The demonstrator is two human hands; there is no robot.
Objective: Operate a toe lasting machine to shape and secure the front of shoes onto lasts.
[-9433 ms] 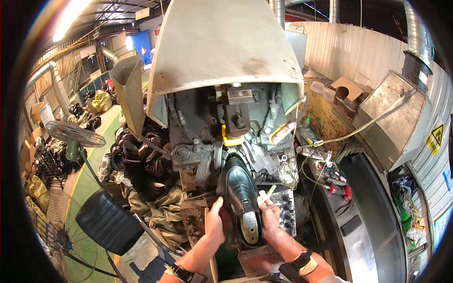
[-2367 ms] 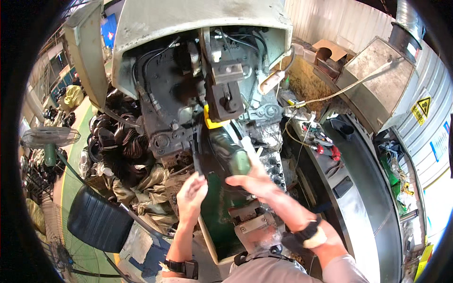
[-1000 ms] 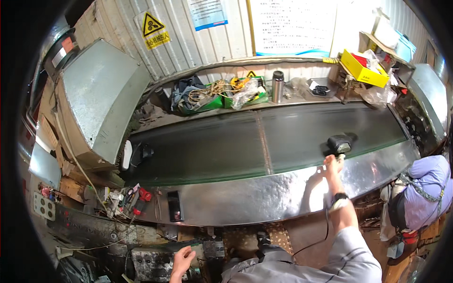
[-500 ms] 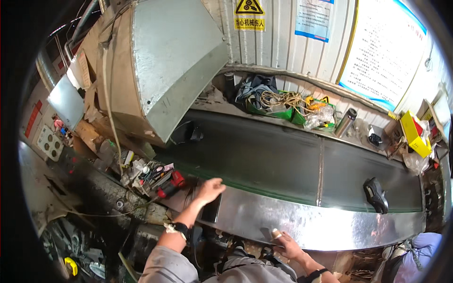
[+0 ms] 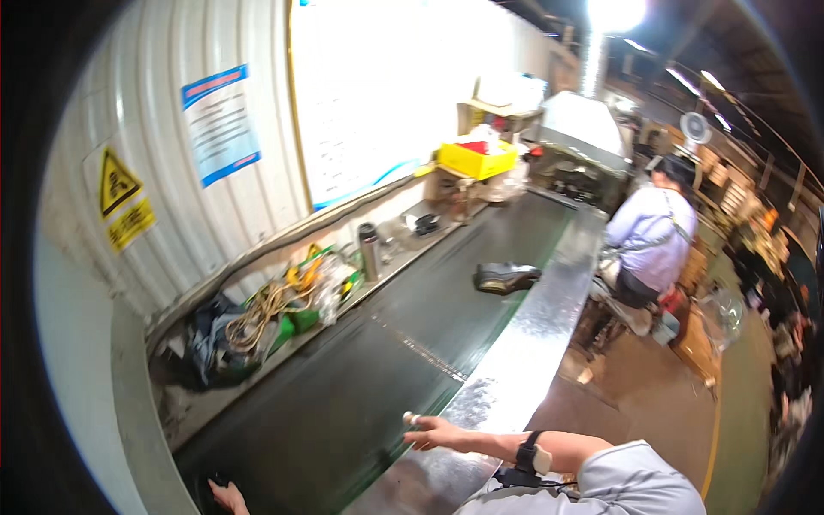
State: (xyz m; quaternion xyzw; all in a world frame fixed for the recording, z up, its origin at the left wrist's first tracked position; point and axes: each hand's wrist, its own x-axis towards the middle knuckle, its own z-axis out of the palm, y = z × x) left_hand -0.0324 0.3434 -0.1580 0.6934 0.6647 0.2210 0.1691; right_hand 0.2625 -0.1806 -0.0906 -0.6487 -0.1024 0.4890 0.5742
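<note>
One dark shoe (image 5: 506, 276) lies on the conveyor belt (image 5: 360, 395), well beyond the fingers. The right hand (image 5: 436, 432) rests spread and empty on the belt's steel edge (image 5: 515, 360); the left hand (image 5: 227, 496) shows only splayed fingertips. Half a second ago the shoe lay far right. One seated person (image 5: 648, 236) works nearby.

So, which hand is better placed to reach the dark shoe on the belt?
The right hand, probably. It lies at the belt's edge on the side toward the shoe; the left hand is low, farther away.
</note>
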